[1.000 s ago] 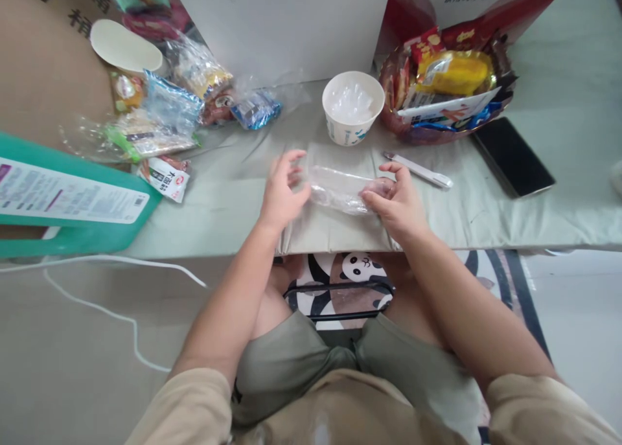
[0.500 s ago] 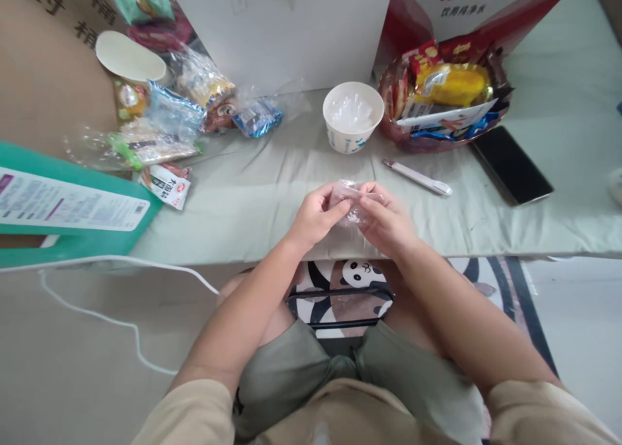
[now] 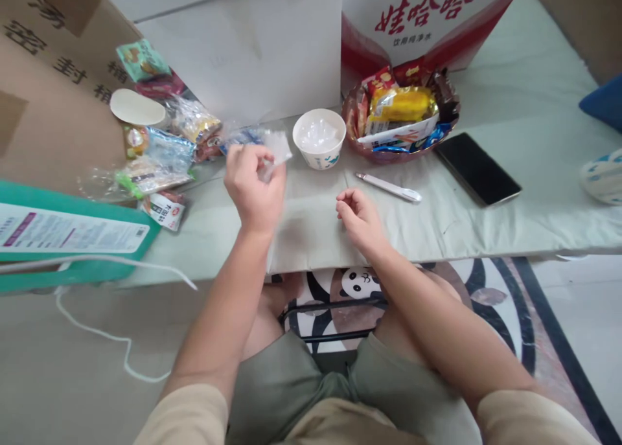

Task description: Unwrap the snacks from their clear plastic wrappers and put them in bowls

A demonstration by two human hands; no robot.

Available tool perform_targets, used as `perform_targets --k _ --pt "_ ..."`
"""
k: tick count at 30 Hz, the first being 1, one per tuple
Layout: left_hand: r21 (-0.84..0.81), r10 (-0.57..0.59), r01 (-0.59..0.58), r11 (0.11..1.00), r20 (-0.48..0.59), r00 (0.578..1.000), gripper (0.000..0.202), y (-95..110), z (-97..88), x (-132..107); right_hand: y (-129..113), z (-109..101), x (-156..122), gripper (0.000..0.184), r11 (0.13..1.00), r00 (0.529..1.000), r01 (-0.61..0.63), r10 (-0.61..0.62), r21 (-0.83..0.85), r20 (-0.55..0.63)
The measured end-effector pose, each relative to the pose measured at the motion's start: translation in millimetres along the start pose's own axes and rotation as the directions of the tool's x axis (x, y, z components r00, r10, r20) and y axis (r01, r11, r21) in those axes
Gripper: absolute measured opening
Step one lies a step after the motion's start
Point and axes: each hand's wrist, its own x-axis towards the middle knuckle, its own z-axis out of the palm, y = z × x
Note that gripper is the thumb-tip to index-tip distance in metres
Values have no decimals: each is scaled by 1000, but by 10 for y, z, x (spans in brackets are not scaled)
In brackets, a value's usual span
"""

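Observation:
My left hand [image 3: 256,189] is raised over the cloth, thumb and fingers closed on a crumpled clear plastic wrapper [image 3: 278,148]. Just behind it lies a blue snack packet [image 3: 238,138], partly covered by the hand and the plastic. My right hand [image 3: 360,223] is above the front part of the table, its fingers curled in with nothing seen in them. A white paper cup [image 3: 321,159] with clear plastic inside stands between and beyond the hands. Closest to my right hand lies a slim white pen-like tool [image 3: 389,187].
A glass bowl [image 3: 354,137] heaped with snack packets and a black phone [image 3: 480,170] sit at right. Several wrapped snacks [image 3: 168,148] pile up at left, beside a green carton [image 3: 72,228]. White boxes [image 3: 243,56] stand behind; a white cable [image 3: 121,258] crosses the left edge.
My hands have parted. The left one carried the plastic wrapper left and away from me, towards the snack pile; the right one let go of it. The view has shifted right.

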Motion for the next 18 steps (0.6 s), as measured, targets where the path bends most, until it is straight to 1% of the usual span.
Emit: perform_targets --k 1,2,3,4,5,7,8,9,10,12,14,16,17,18 --pt "51 13 -16 999 62 998 15 80 87 156 -11 -1 -3 20 1000 1000 -4 4 -9 15" --pt "126 2 -18 992 130 991 12 154 192 308 -24 -2 -4 20 1000 1000 -7 7 -21 28" --pt "220 -22 -22 975 197 980 7 218 309 445 -39 -3 -3 21 999 999 -9 10 -33 37" --pt "299 -46 -43 953 284 958 3 271 430 560 -55 -6 1 20 999 999 -11 13 -44 43" --pt "369 -77 -78 926 388 918 11 311 548 650 -71 -10 8 20 999 999 -14 16 -53 47" --pt "467 -168 -158 870 582 796 22 352 742 750 -99 -21 27 20 998 998 -13 16 -61 54" --pt "486 -198 -198 851 647 736 27 356 812 768 -110 -27 37 20 998 998 -7 11 -59 60" --pt "494 -221 -227 839 692 688 32 350 861 773 -118 -31 46 20 998 998 3 0 -55 68" --pt "497 -238 -244 833 719 653 37 337 891 769 -125 -35 52 20 998 997 18 -14 -52 77" --pt "512 -279 -255 820 748 602 48 301 915 754 -136 -42 49 20 997 995 50 -45 -50 85" --pt "518 -310 -312 797 792 525 52 263 912 744 -155 -71 28 20 996 994 72 -68 -59 80" --pt "458 -267 -427 779 860 435 53 227 899 739 -189 -162 -1 21 989 993 115 -112 -90 44" --pt "417 -233 -475 775 887 399 54 211 887 737 -212 -242 -9 22 979 987 158 -159 -127 5" --pt "376 -198 -504 778 907 372 54 194 868 735 -237 -344 -8 21 960 973 209 -223 -186 -56"
